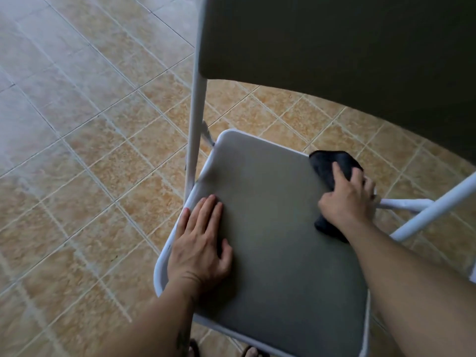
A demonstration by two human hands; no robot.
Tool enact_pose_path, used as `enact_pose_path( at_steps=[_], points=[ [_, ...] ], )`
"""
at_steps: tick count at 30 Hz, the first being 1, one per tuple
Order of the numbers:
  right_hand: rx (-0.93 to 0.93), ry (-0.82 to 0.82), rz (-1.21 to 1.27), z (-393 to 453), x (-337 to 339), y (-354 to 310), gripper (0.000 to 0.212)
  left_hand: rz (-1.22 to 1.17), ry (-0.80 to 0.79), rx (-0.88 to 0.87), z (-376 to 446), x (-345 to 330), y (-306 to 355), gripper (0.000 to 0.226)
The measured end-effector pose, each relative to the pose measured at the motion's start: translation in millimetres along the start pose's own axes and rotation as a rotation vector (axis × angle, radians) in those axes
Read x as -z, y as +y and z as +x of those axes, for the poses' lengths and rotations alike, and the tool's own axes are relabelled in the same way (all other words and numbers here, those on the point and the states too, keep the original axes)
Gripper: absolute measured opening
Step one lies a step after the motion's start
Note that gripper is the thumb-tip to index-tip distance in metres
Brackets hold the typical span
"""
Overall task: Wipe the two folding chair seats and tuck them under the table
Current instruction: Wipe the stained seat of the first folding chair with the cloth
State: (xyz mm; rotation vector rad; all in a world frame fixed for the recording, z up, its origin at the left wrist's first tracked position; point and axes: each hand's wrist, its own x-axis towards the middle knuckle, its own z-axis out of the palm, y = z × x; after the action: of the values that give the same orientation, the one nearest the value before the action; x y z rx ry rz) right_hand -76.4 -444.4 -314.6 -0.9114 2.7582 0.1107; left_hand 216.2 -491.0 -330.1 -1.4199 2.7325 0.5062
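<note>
The left hand (201, 243) lay flat, fingers (206, 215) spread, on the grey padded folding chair seat (270, 215); the right hand (347, 199) pressed a crumpled black cloth (327, 163) under curled fingers (340, 173) at the seat's right edge.

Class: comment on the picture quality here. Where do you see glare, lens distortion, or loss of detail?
Head view: pale glare washes out the floor tiles at upper left; the wide lens bows the white chair frame and the tile lines; the dark backrest is underexposed, nearly featureless; the black cloth under the right hand shows little texture.
</note>
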Motion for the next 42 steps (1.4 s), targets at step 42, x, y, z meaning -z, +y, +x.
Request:
enact_pose_path(
  at_steps=[42],
  points=[
    [0.203,0.018,0.132,-85,-18,7,0.07,0.117,-0.056,0.042,5,-1,10,0.081]
  ],
)
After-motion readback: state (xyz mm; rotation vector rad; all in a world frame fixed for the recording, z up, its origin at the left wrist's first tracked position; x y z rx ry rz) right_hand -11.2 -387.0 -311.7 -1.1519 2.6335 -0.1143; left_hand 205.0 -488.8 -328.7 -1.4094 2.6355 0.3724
